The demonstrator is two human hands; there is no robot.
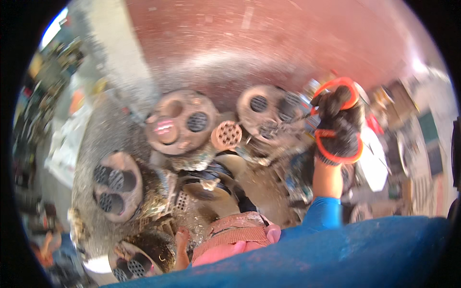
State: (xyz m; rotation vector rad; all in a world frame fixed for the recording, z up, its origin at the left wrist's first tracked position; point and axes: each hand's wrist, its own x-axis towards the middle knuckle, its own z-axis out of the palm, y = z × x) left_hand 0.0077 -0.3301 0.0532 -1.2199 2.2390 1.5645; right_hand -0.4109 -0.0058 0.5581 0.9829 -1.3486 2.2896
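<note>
My right hand (339, 137) is raised at the right, in a dark glove with an orange cuff round the wrist. A second dark glove (342, 102) with an orange rim is bunched at its fingers, and the hand looks closed on it; blur hides the fingers. Below my blue top, what looks like my left hand (182, 237) hangs low beside my pink clothing (235, 237), its fingers too blurred to read. Beyond the right hand stands a round clay stove (249, 126) with black honeycomb briquettes (259, 103) in its holes.
Another three-hole clay stove (161, 108) stands by the red wall (249, 33). Two more stoves (133, 165) (149, 264) line the left. A perforated clay disc (226, 135) lies between the far stoves. A dark-banded round thing (209, 180) is by my legs; boxes (403, 103) are at the right.
</note>
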